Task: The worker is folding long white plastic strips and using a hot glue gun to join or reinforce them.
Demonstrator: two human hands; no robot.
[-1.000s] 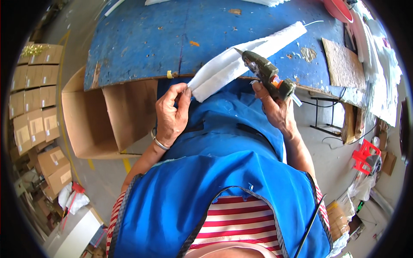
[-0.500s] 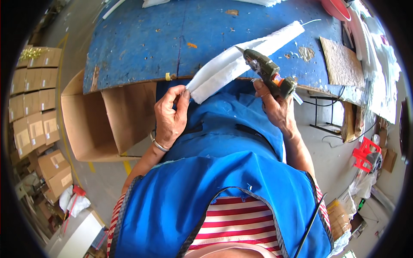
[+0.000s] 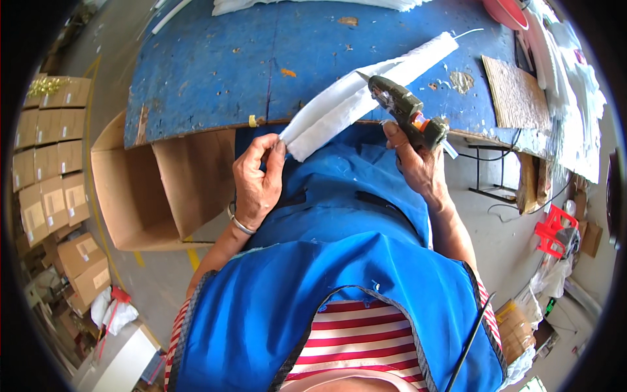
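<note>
At the near edge of the blue table (image 3: pixel 209 72), the left hand (image 3: pixel 256 179) pinches the white foam strip (image 3: pixel 362 91). At three o'clock, the right hand (image 3: pixel 418 163) grips a glue gun (image 3: pixel 405 111), nozzle on the strip. Hot glue may drip and burn fingers.

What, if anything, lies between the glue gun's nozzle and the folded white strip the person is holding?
Nothing visible does. The right hand holds the glue gun with its nozzle right at the white fabric strip, which the left hand pinches at its near end over the blue table.
</note>
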